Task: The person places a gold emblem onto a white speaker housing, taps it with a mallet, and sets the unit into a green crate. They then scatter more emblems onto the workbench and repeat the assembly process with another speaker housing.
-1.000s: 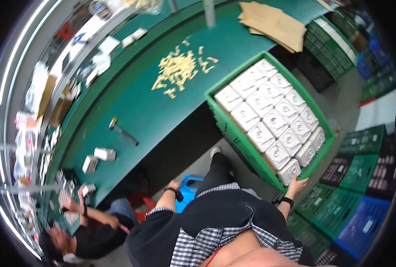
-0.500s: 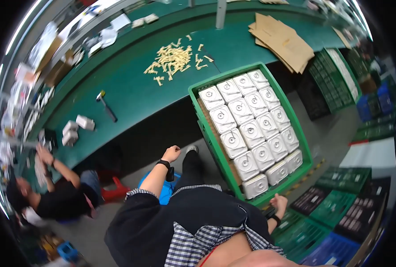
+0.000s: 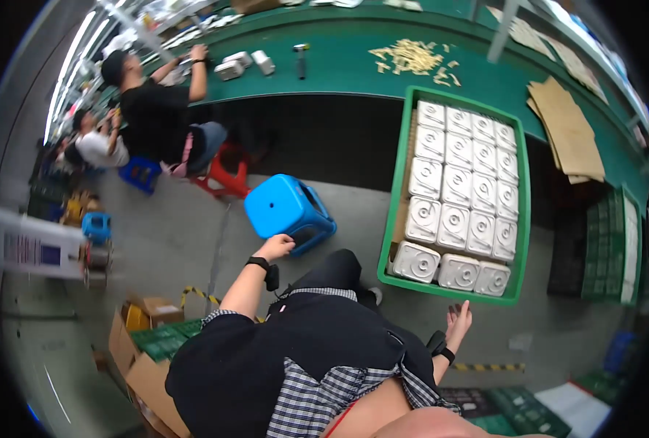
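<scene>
My left hand [image 3: 275, 247] has its fingers curled in, and I see nothing in them. It hangs over the near edge of a blue plastic stool [image 3: 275, 208]; whether it touches the stool I cannot tell. Below the near right end of a green crate [image 3: 521, 219], my right hand [image 3: 458, 320] is open, its fingers apart and holding nothing. Rows of white square cases with round marks [image 3: 454, 188] fill most of that crate, and brown cardboard [image 3: 403, 196] lines its left side. Black bands circle both my wrists.
A green workbench [image 3: 353, 73] bears a hammer [image 3: 301, 62], a heap of small cream-coloured pieces [image 3: 412, 55] and brown paper sheets [image 3: 569, 131]. A person in black [image 3: 149, 109] sits at its left on a red stool [image 3: 226, 171]. Cardboard boxes [image 3: 145, 379] stand behind me at left.
The view has swung left, so the bench and crate appear farther right and the blue stool shows fully. My right hand's fingers have spread; my left hand stays curled.
</scene>
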Available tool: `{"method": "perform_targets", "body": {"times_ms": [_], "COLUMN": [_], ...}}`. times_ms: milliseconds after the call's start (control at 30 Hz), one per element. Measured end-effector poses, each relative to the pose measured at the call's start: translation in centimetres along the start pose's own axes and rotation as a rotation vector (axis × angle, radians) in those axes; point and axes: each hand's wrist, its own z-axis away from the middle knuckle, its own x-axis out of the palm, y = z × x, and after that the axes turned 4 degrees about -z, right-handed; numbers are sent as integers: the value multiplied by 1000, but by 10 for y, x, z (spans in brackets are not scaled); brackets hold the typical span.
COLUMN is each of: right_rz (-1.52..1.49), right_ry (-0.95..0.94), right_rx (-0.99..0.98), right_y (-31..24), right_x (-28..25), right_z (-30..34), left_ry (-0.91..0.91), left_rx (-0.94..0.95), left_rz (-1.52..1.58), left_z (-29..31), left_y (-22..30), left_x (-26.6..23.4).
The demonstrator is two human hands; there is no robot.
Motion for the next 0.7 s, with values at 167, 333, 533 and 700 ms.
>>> {"method": "perform_targets", "body": {"times_ms": [167, 333, 533, 700], "right_rz": [11, 54, 234, 227], "right_ry": [-72, -117, -133, -89], "right_rx": [20, 4, 7, 13], "right_y": [-1, -4, -11, -12], "right_x": [-1, -4, -23, -12], "right_z": [-14, -17, -33, -36], "left_ry": [407, 226, 215, 128], "left_rx": [-403, -711, -692, -675], "left_rz": [-319, 3, 417, 334], "left_z": [95, 161, 197, 192], "left_y": [-155, -221, -219, -207], "left_x": [-44, 7, 71, 58]}}
